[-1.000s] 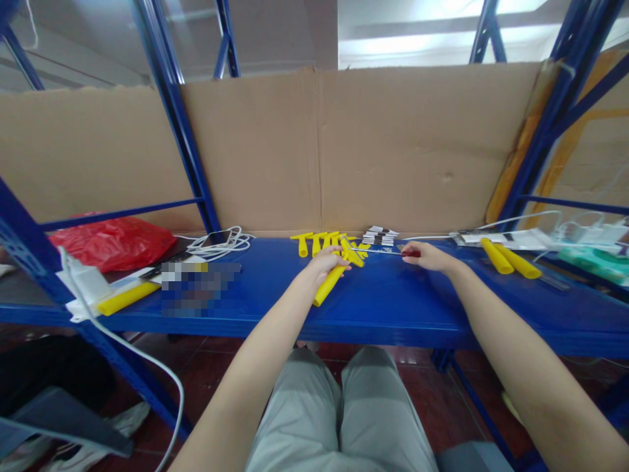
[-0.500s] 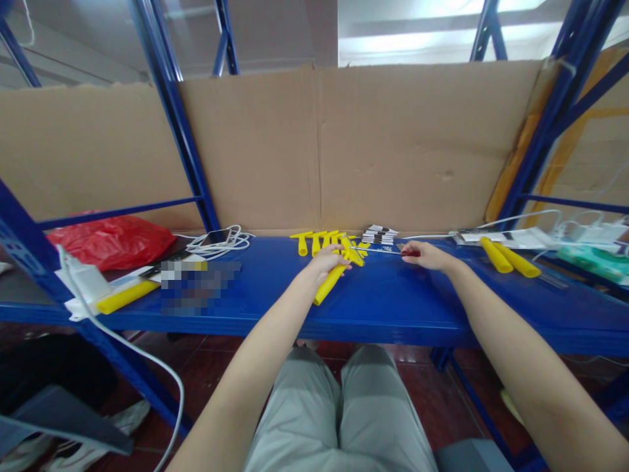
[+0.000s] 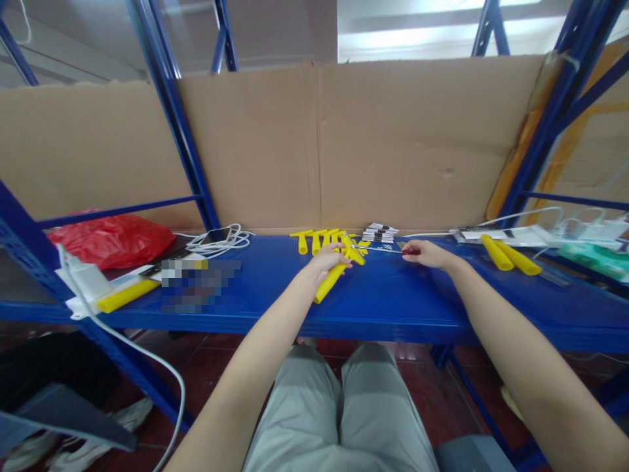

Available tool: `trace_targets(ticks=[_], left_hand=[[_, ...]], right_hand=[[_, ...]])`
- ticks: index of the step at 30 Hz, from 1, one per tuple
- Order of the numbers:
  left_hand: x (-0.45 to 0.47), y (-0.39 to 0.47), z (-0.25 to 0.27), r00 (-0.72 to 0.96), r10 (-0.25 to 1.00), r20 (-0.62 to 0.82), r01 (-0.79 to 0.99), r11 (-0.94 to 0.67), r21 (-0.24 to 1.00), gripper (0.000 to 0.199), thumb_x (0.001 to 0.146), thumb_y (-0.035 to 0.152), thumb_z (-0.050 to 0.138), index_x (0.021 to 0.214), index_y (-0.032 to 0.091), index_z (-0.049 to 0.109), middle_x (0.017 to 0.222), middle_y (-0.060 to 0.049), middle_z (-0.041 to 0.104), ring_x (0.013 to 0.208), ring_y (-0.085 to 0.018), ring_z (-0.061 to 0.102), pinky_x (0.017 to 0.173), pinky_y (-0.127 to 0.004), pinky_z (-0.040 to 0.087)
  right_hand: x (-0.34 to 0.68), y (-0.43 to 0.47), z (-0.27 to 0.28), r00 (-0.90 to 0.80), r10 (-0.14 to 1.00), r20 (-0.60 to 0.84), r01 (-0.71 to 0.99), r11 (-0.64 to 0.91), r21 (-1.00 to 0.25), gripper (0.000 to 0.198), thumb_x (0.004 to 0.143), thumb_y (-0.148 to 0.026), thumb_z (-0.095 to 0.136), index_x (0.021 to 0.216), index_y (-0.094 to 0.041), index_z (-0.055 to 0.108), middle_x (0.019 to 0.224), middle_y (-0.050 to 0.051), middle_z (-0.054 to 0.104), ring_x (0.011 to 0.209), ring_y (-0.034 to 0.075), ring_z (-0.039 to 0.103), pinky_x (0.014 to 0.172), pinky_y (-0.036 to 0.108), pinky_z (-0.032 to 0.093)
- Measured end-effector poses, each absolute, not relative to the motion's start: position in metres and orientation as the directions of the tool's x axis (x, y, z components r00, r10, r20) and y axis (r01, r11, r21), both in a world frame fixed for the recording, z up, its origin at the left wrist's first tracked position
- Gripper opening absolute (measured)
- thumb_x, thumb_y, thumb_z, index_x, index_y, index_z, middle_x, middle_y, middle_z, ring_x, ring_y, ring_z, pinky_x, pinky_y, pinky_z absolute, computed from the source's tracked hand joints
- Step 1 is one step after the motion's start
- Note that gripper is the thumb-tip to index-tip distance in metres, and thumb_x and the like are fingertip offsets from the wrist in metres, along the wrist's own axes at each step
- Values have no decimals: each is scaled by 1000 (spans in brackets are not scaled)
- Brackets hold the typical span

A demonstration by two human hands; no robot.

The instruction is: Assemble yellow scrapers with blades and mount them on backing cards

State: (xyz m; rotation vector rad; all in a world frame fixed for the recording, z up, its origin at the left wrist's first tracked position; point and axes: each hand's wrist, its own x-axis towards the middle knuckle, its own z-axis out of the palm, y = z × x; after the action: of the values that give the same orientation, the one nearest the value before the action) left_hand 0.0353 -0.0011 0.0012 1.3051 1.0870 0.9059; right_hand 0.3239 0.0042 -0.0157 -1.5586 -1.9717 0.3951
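Head view: The left hand [image 3: 328,260] is closed around a yellow handle [image 3: 330,284], which slants over the blue shelf [image 3: 393,301], its lower end toward the front edge. The right hand [image 3: 426,254] has its fingers closed on the dark-red grip of a slim metal tool [image 3: 381,248]; the shaft points left to the handle's upper end. Tip contact is too small to confirm. Yellow T-shaped pieces [image 3: 302,244] and a white-and-black stack [image 3: 379,233] lie along the back edge. Compared with the two preceding pictures, both grips are unchanged; only the viewpoint shifts slightly. Judgement: the tool remains at the same working point.
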Motion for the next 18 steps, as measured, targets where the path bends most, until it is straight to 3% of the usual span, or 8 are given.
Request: trace_targets(ticks=[8,18], left_hand=[[37,-3,0,247,966,-71,94,49,994,56,72,-8,52,122,15,49,77,-2,63,56,-11,62,48,-18,46],[36,-4,2,176,984,-6,142,-19,990,56,67,-8,56,118,16,52,82,-3,65,58,-11,63,52,-19,48]], right_hand=[[322,-2,-9,-135,965,224,808,238,-539,22,68,-35,63,82,-18,64,88,8,71,80,23,64,75,35,51],[324,-11,4,-249,917,313,827,369,-424,39,68,-56,58,76,-19,66,80,6,71,71,21,61,64,31,47]])
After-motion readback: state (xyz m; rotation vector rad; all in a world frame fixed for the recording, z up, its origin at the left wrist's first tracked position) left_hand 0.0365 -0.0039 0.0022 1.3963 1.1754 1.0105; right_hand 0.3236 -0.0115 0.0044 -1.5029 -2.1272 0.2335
